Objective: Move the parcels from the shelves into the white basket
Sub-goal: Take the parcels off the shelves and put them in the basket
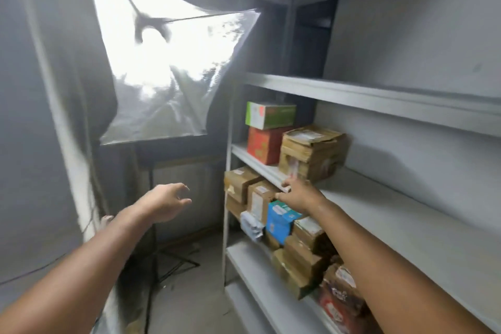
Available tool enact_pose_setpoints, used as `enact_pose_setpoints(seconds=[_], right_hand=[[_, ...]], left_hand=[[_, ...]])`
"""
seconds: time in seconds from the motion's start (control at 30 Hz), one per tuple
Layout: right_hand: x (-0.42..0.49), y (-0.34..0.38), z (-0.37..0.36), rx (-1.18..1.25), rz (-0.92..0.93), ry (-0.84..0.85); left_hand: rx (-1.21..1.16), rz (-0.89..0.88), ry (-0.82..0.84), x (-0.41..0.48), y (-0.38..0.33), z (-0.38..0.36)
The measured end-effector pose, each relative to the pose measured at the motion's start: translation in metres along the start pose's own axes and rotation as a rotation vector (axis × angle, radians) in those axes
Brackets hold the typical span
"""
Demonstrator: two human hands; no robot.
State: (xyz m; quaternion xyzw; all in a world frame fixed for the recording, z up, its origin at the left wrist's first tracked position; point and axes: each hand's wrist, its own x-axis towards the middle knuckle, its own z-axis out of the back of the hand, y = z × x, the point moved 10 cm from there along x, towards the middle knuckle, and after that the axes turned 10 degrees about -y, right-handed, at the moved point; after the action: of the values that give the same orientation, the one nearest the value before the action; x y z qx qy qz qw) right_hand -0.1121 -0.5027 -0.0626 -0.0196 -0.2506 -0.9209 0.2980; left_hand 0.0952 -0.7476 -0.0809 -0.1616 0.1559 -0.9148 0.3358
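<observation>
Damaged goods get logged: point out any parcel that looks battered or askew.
The large brown parcel on the middle shelf looks crushed, its top wrinkled. Parcels on the shelf below lie tilted in a heap.

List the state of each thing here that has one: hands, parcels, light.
left hand: in the air, fingers loosely curled, holds nothing.
right hand: at the edge of the shelf by the brown parcel; contact unclear.
green box: stacked on the red box.
brown parcel: standing on the shelf, not lifted.
blue box: among parcels one shelf lower.
softbox light: lit.
</observation>
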Motion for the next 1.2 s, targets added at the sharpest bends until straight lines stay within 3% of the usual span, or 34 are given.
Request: enact_pose_setpoints(seconds=[0.37, 0.67, 0.9, 1.2], right_hand=[[0.089, -0.109, 0.070, 0.201, -0.219, -0.315], [0.176, -0.138, 0.090, 0.379, -0.412, -0.590], [0.219, -0.149, 0.043, 0.753, -0.599, -0.559], [0.224, -0.150, 0.030, 0.894, -0.635, -0.582]], left_hand=[[-0.080, -0.220, 0.014, 0.119, -0.155, -0.072], [-0.438, -0.318, 0.003, 0.249, -0.242, -0.116], [-0.764, -0.248, 0.131, 0.318, -0.293, -0.160], [-0.979, -0.181, 0.350, 0.324, -0.303, -0.175]])
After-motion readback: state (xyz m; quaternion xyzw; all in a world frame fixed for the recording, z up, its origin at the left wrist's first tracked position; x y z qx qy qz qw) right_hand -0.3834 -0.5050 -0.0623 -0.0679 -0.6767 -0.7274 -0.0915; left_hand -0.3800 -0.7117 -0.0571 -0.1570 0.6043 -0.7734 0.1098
